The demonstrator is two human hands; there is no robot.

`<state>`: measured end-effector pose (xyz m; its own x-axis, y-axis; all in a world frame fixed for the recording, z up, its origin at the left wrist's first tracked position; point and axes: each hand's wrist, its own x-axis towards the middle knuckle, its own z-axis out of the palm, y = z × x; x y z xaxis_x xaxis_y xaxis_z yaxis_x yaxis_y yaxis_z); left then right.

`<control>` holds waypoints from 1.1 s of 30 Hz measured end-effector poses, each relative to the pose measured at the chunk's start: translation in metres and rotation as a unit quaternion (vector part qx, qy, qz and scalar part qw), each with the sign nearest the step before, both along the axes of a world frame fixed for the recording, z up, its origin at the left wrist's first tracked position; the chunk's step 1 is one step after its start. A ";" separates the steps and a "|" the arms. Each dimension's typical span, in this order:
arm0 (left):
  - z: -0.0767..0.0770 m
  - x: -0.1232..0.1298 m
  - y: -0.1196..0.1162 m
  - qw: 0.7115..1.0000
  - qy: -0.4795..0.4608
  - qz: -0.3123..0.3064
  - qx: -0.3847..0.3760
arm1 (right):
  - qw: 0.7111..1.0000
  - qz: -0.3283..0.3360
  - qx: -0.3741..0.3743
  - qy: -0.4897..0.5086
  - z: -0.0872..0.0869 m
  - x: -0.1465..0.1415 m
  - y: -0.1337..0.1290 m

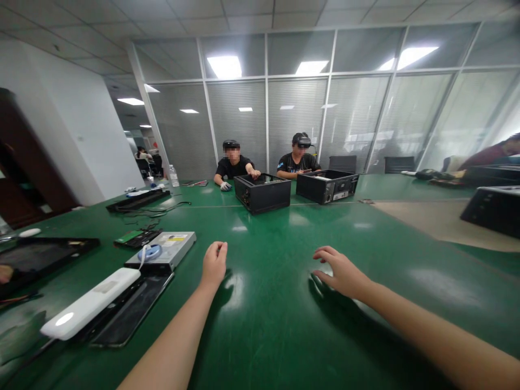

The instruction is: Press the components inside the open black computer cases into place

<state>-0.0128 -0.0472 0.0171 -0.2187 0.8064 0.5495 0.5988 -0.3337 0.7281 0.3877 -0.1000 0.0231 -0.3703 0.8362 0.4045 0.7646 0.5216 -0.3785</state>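
Note:
My left hand (215,264) is just above the green table (268,309), its fingers curled in and the thumb against them. I see nothing in it. My right hand (337,271) hovers over the table to the right, thumb and fingers apart, holding nothing. Bare tabletop lies between the two hands. Nearest to my left hand is a silver optical drive (181,250) with a small blue ring-shaped roll (149,252) on top. A white power strip (95,300) lies in front of it, beside a flat black panel (136,314).
Two people (232,162) sit across the table behind open black computer cases (263,196). Another dark case (493,211) stands at the right. On the left are a green circuit board (132,237), loose cables, a black tray-like panel (49,257) and a plastic bottle (174,176).

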 end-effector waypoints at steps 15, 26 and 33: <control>0.009 0.019 -0.022 0.995 0.087 -0.039 -0.027 | 0.981 -0.072 0.036 0.176 -0.006 0.069 0.007; 0.004 0.014 -0.014 0.994 0.109 0.018 0.005 | 0.982 -0.054 0.011 0.181 -0.008 0.062 0.005; 0.008 0.018 -0.020 0.994 0.103 -0.010 -0.024 | 0.984 -0.042 -0.014 0.170 -0.013 0.058 0.004</control>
